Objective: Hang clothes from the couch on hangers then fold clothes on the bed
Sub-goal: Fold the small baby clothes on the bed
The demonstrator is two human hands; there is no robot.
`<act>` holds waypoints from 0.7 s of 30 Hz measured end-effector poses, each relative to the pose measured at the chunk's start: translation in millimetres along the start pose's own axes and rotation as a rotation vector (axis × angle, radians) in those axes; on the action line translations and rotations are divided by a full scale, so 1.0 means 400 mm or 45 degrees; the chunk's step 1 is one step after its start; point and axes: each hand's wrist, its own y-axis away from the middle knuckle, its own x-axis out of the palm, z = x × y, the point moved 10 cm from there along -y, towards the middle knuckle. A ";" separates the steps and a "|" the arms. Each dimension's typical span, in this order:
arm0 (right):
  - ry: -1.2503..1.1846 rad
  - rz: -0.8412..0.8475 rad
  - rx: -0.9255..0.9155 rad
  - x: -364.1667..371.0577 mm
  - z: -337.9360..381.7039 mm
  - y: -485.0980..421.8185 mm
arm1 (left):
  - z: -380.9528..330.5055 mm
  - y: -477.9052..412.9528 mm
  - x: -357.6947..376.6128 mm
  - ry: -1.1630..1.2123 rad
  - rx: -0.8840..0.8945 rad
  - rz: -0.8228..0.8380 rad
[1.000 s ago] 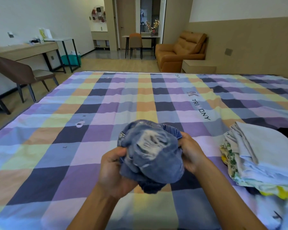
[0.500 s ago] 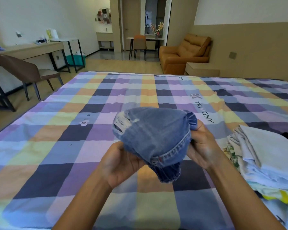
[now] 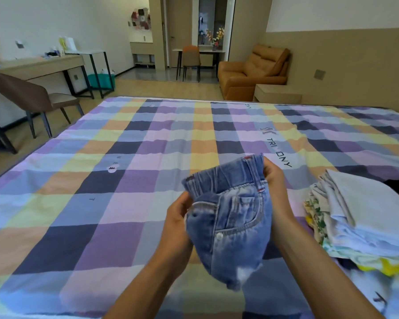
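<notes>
One bed [image 3: 124,203]: checked cover, filling the middle and lower frame. It is the folding surface, and its cover lies flat directly under the hands.
Couch [image 3: 251,74]: orange, upper right of centre, against the far wall and well apart from the bed. The hanging half of the task belongs there. Work is at the bed, so I judge this to be the folding half.
Folded stack [image 3: 359,217]: on the bed at the right edge of the frame, just beside the right forearm. Pale pieces lie on top, patterned and yellow ones beneath. It is likely kept within reach so each finished piece goes straight on.
Denim shorts [image 3: 230,217]: small, held in the air over the bed at lower centre. The waistband is uppermost, the front pocket and snap face the camera, and the legs hang bunched below. Holding them by the waistband lets their own weight pull the cloth straight. I judge they are being opened out and faced before being laid flat.
Left hand [image 3: 177,224]: left of the shorts, gripping the left end of the waistband by the pocket.
Right hand [image 3: 274,178]: at the upper right corner of the waistband, spreading it away from the left.
Fingers [image 3: 268,168]: curled and closed on denim on both hands; neither hand is slack.
</notes>
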 end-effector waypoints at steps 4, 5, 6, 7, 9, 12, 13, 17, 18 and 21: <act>-0.547 0.242 0.259 -0.025 -0.017 -0.004 | -0.053 -0.066 -0.110 0.256 -0.100 -0.073; -0.706 0.338 0.291 -0.031 -0.011 -0.009 | -0.087 -0.077 -0.106 0.344 -0.130 0.065; -0.727 0.445 0.308 -0.034 -0.002 -0.008 | -0.129 -0.095 -0.122 0.334 -0.048 0.181; -0.547 0.501 0.223 -0.041 0.032 -0.005 | -0.181 -0.103 -0.114 0.178 0.013 0.336; -0.189 0.806 0.190 0.005 0.058 0.017 | -0.235 -0.090 -0.037 -0.356 0.148 0.727; 0.436 1.052 -0.022 0.048 0.141 0.022 | -0.318 -0.061 0.060 -1.136 0.483 0.962; 0.505 1.036 -0.085 0.053 0.179 0.011 | -0.352 -0.065 0.075 -1.274 0.606 0.947; 1.070 0.765 -0.448 0.022 0.248 -0.084 | -0.338 -0.127 0.066 -2.104 0.914 0.904; 1.265 0.737 -0.609 0.023 0.260 -0.095 | -0.329 -0.148 0.053 -2.277 0.923 0.875; 1.623 0.646 -0.922 0.030 0.312 -0.121 | -0.411 -0.193 0.049 -2.413 1.112 0.700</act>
